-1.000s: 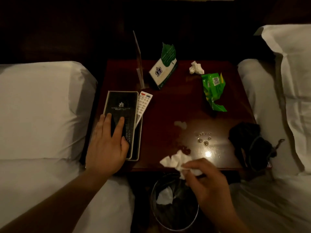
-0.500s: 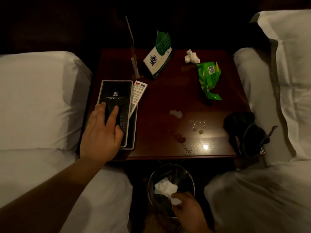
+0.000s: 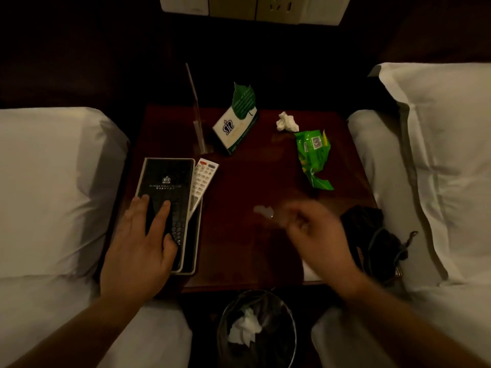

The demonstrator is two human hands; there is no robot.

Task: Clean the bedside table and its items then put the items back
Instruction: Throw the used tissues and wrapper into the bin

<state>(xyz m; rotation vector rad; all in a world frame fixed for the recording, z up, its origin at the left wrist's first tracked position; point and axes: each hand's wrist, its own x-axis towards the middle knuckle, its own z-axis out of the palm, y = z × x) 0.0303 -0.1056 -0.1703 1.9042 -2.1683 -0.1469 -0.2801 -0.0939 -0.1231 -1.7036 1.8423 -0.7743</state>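
Note:
The dark red bedside table (image 3: 247, 181) stands between two beds. My left hand (image 3: 140, 245) lies flat on a black hotel folder (image 3: 167, 187) in a tray at the table's left, beside a white remote (image 3: 203, 181). My right hand (image 3: 316, 235), blurred and holding nothing, hovers over the table's front right with fingers loosely curled, just right of a small white scrap (image 3: 263, 211). A crumpled tissue (image 3: 287, 122) and a green wrapper (image 3: 313, 155) lie at the back right. A green-and-white card (image 3: 236, 123) and a clear acrylic stand (image 3: 198, 112) sit at the back.
A wire bin (image 3: 257, 330) with a white tissue inside stands on the floor below the table's front edge. White pillows flank the table on both sides. A black bundle (image 3: 372, 235) rests at the table's right edge. A wall socket panel (image 3: 255, 7) is above.
My right hand dropped the tissue wad into the bin and has come back up over the table's front right, now without it. My left hand stays on the folder.

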